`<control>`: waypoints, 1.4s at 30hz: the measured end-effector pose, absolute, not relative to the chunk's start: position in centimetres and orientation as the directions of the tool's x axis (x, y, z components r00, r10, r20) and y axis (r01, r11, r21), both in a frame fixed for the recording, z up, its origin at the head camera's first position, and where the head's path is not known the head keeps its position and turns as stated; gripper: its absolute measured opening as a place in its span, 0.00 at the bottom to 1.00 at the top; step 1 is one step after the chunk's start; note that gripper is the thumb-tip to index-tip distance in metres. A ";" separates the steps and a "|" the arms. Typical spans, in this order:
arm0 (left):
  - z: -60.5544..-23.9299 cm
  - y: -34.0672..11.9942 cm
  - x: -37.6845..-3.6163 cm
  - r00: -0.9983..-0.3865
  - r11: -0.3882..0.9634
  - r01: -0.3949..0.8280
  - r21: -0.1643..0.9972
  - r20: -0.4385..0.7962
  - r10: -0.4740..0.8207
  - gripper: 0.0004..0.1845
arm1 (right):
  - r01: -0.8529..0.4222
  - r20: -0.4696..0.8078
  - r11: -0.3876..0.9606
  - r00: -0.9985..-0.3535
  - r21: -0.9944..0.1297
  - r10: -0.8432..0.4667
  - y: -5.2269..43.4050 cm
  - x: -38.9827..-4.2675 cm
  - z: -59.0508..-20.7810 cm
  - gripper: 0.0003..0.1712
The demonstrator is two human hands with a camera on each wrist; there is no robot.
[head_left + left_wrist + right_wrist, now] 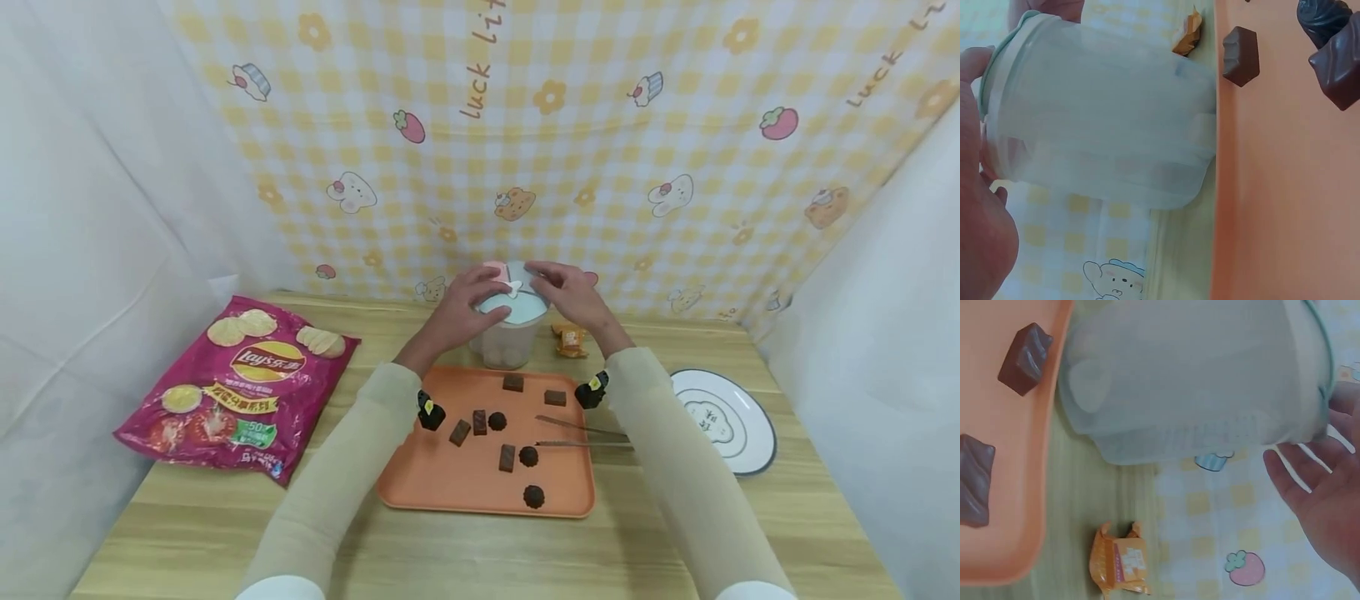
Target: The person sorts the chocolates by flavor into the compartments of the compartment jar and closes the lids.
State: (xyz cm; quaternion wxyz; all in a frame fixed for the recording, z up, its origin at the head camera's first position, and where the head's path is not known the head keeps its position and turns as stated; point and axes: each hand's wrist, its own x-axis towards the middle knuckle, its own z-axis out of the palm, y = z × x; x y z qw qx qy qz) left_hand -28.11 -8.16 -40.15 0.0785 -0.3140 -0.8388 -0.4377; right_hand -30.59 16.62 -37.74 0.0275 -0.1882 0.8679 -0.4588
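We count 1 frosted plastic canister [504,346] w/ pale-blue, pink & grey lid [522,309], 1 orange rectangular tray [442,479], 5 brown rectangular chocs [507,458], 3 dark round chocs [533,497], 1 pr metal tongs [566,443], 1 dark-rimmed white plate [742,421], 1 orange-wrapped sweet [570,342], 1 magenta chip bag [247,387]. Canister's upright behind tray, btwn our hands: L hand [467,307], fingers spread on lid; R hand [570,293], fingers spread at rim.

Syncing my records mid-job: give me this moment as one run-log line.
left hand: touching lid | right hand: at lid rim | translucent container: upright, lidded | orange tray: holds chocolates | metal tongs: partly over tray
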 end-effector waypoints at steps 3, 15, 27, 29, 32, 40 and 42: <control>-39.8 -8.5 -28.0 -0.820 0.435 0.561 0.705 0.399 0.411 0.19 | -0.284 0.107 0.527 -0.934 -0.801 -0.341 17.0 -30.3 -37.2 0.27; -39.2 -7.6 -28.4 -0.903 0.553 0.408 0.726 0.411 0.126 0.07 | -0.242 0.114 0.575 -0.962 -0.781 -0.249 17.6 -28.8 -36.4 0.25; -38.0 -7.4 -27.6 -0.911 0.672 0.404 0.620 0.337 0.237 0.29 | -0.385 0.222 0.559 -0.915 -0.734 -0.338 17.5 -28.2 -37.1 0.23; -37.8 -7.4 -27.3 -0.906 0.697 0.419 0.582 0.322 0.275 0.35 | -0.400 0.233 0.562 -0.909 -0.724 -0.346 17.4 -27.9 -37.1 0.22; -37.6 -7.5 -26.9 -0.898 0.730 0.437 0.525 0.304 0.318 0.41 | -0.425 0.246 0.566 -0.897 -0.706 -0.366 17.3 -27.7 -37.1 0.20; -38.3 -7.8 -26.9 -0.863 0.751 0.504 0.427 0.266 0.429 0.44 | -0.477 0.273 0.568 -0.871 -0.671 -0.409 17.5 -27.7 -37.6 0.17; -38.6 -8.0 -27.0 -0.855 0.730 0.518 0.445 0.254 0.452 0.42 | -0.505 0.291 0.558 -0.855 -0.658 -0.430 17.5 -27.8 -37.8 0.19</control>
